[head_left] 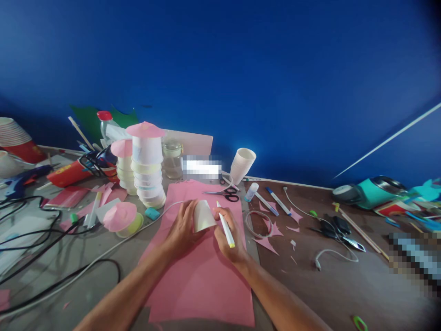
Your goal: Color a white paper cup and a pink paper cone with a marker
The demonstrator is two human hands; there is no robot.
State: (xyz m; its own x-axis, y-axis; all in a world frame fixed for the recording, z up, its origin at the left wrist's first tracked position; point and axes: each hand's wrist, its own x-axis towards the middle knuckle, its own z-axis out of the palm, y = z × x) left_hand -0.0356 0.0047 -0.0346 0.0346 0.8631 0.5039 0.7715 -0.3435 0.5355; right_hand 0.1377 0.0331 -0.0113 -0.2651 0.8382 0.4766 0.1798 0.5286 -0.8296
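Observation:
A white paper cup [203, 216] lies tilted over a large sheet of pink paper [203, 280], and my left hand [184, 227] is wrapped around its left side. Between the fingers of my right hand [229, 234] is a white marker [225, 227] with a yellow end, its tip pointing up beside the cup. The fingers of my right hand come close to the cup's right edge; I cannot tell if they touch it. Black-handled scissors [229, 195] rest at the sheet's far edge.
Stacked cup towers with pink paper tops [148, 161] stand left, near a glass jar [172, 158]. A stack of white cups [241, 165] is at the back. Pink scraps [272, 227], a glue stick [251, 192] and a wire coil [258, 224] lie right. Cables [103, 262] cross the left side.

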